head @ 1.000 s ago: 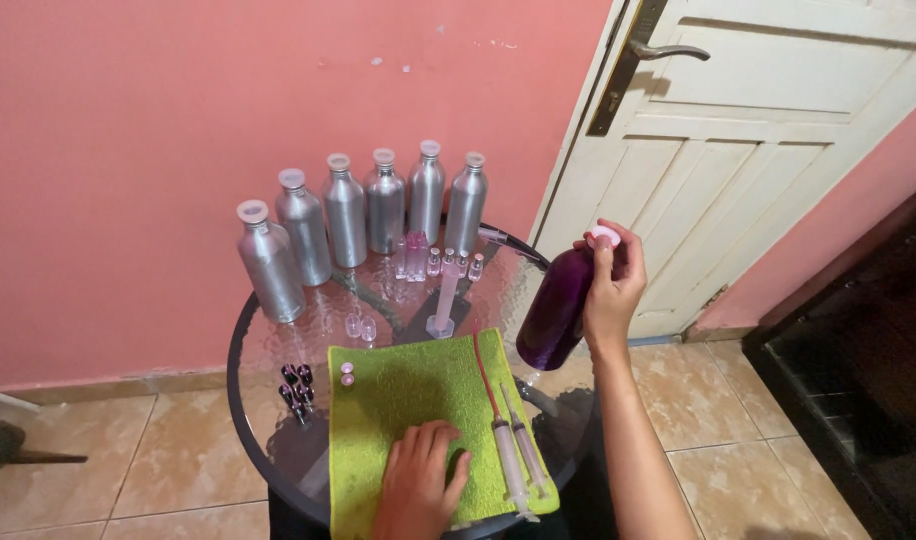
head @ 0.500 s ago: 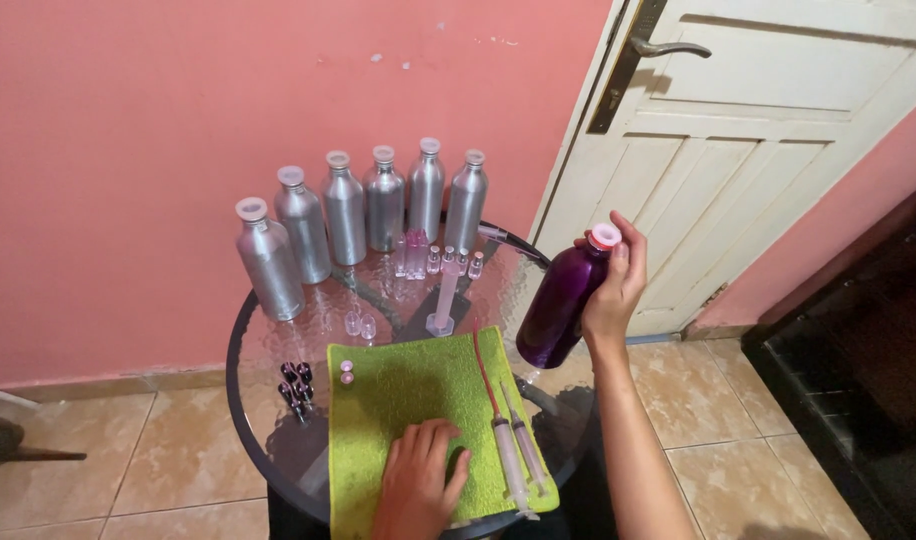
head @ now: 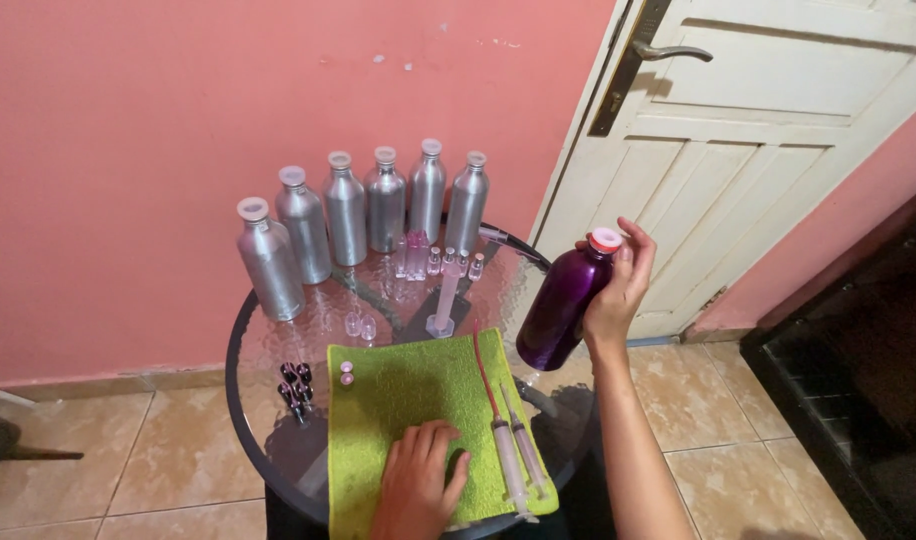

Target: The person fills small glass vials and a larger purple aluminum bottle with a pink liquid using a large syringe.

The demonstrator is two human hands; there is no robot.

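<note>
My right hand [head: 618,290] grips a purple bottle [head: 563,305] with a white and red cap, held tilted in the air at the right rim of a round glass table [head: 268,350]. My left hand [head: 418,480] rests flat, fingers apart, on a green cloth [head: 408,400] at the table's front. Two syringes [head: 513,460] lie on the cloth's right side, one with a red tube. A small pink-capped vial [head: 347,373] stands at the cloth's far left corner.
Several silver metal bottles [head: 363,210] stand in an arc at the table's back against a pink wall. Small glass vials [head: 443,262], a slim measuring cylinder [head: 445,300] and dark caps [head: 295,388] sit between. A white door [head: 758,150] is to the right; tiled floor below.
My right hand has lifted the purple bottle slightly and brought it a little more upright. My left hand stays on the cloth.
</note>
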